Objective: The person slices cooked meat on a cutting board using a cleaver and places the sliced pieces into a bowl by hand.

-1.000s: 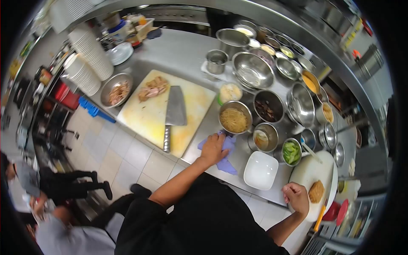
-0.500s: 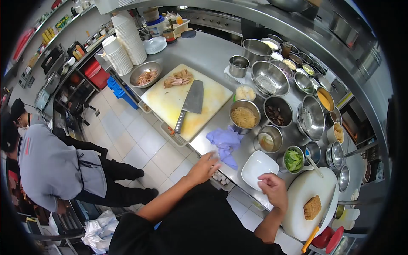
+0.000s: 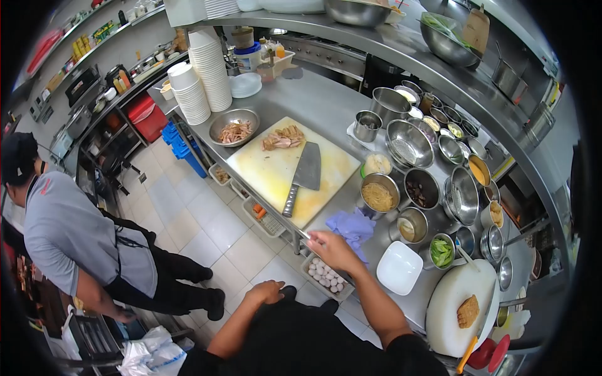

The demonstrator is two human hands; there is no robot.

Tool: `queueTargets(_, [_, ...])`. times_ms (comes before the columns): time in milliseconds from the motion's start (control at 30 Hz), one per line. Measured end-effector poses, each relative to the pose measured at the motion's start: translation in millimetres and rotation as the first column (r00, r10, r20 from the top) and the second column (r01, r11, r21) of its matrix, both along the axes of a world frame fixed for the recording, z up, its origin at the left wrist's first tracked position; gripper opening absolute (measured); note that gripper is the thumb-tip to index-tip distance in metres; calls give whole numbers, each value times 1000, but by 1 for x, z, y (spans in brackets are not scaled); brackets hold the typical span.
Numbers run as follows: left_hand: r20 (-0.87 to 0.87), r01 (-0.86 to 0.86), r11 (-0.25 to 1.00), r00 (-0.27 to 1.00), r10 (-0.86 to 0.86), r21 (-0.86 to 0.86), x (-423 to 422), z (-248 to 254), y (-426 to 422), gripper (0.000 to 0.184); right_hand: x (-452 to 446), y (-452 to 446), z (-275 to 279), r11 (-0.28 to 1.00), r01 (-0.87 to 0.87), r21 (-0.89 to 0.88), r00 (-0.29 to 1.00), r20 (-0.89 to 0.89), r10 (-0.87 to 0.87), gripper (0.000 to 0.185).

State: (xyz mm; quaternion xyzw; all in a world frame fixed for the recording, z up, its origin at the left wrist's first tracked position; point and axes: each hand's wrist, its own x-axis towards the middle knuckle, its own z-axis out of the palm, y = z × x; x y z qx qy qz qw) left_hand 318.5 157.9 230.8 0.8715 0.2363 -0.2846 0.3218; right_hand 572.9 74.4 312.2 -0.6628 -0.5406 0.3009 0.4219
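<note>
My right hand (image 3: 329,250) is over the counter's front edge, beside the crumpled purple cloth (image 3: 351,227). Its fingers are bent together, and a thin pale bit shows at the tips; I cannot make out what it is. Lower down, in front of my body, my left hand (image 3: 266,292) is curled closed with its inner side hidden. Behind the cloth, a cleaver (image 3: 307,169) lies on the stained white cutting board (image 3: 251,163) near a pile of sliced meat (image 3: 283,138). A white square bowl (image 3: 399,268) sits to the right of my right arm.
Metal pots hold noodles (image 3: 379,197), dark pieces (image 3: 421,190) and green leaves (image 3: 441,252). On a round board (image 3: 448,313) lie a browned block (image 3: 468,311) and an orange-handled knife (image 3: 467,355). Eggs (image 3: 325,274) fill a basket under the counter. A co-worker (image 3: 88,232) stands left.
My right hand has moved left from beside the white bowl to the counter edge near the cloth. My left hand has drawn back and down from the cloth. The view has shifted.
</note>
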Motion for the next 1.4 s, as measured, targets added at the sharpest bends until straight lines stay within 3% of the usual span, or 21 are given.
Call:
queueTargets(33, [-46, 27, 999, 999, -28, -34, -12, -4, 6, 63, -3, 24, 3, 999, 42, -29, 995, 89, -39, 46])
queueTargets(167, [170, -179, 984, 970, 174, 15, -70, -15, 26, 63, -18, 114, 18, 953, 256, -160, 914, 361, -185, 58])
queueTargets(233, [80, -242, 970, 967, 240, 17, -84, -3, 38, 64, -24, 155, 14, 900, 372, -228, 865, 438, -246, 63])
queueTargets(300, [17, -277, 961, 961, 276, 25, -99, 4, 48, 66, -27, 184, 0, 826, 474, -305, 823, 487, -292, 69])
queueTargets(433, [0, -287, 958, 958, 287, 23, -132, -9, 71, 63, -23, 211, -21, 759, 509, -407, 837, 440, -325, 72])
queueTargets(500, [125, -218, 976, 968, 217, -9, -149, -39, 90, 60, -27, 204, -7, 723, 594, -352, 795, 392, -463, 70])
queueTargets(533, [250, -262, 964, 931, 264, -41, -148, -41, 101, 54, -26, 201, -3, 712, 618, -334, 780, 374, -502, 70])
queueTargets(567, [243, -365, 926, 894, 376, -93, -144, -43, 114, 48, -20, 195, -2, 721, 632, -285, 772, 312, -553, 67])
queueTargets(600, [230, -458, 877, 846, 480, -146, -128, -22, 128, 42, -14, 187, -3, 722, 641, -261, 766, 285, -577, 66])
queueTargets(700, [621, -580, 803, 582, 525, -135, -71, 4, 176, 30, -1, 158, -1, 756, 645, -108, 763, 124, -634, 57])
queueTargets(800, [782, -626, 749, 347, 518, -218, -1, 37, 217, 23, -15, 119, 21, 772, 635, -39, 727, -310, -613, 50])
queueTargets(867, [820, -630, 729, 249, 515, -267, 40, 55, 240, 23, -34, 97, 28, 714, 678, 175, 697, -459, -550, 45])
queueTargets(933, [845, -636, 743, 265, 464, -208, 73, 53, 264, 24, -37, 76, 22, 633, 696, 338, 708, -471, -527, 43])
queueTargets(1033, [820, -655, 751, 387, 423, -78, 117, 35, 302, 27, -29, 24, 35, 740, 673, -14, 671, -411, -617, 41])
queueTargets(1133, [796, -683, 730, 452, 403, 19, 156, 16, 333, 30, -26, -5, 29, 684, 699, -208, 526, -498, -690, 35])
queueTargets(1333, [862, -673, 691, 485, 144, 263, 195, -69, 401, 24, 4, -67, 5, 743, 655, -138, 734, -117, -669, 39])
queueTargets(1400, [883, -595, 741, 469, 5, 312, 197, -85, 422, 26, 10, -77, 12, 778, 607, -160, 770, -122, -626, 39])
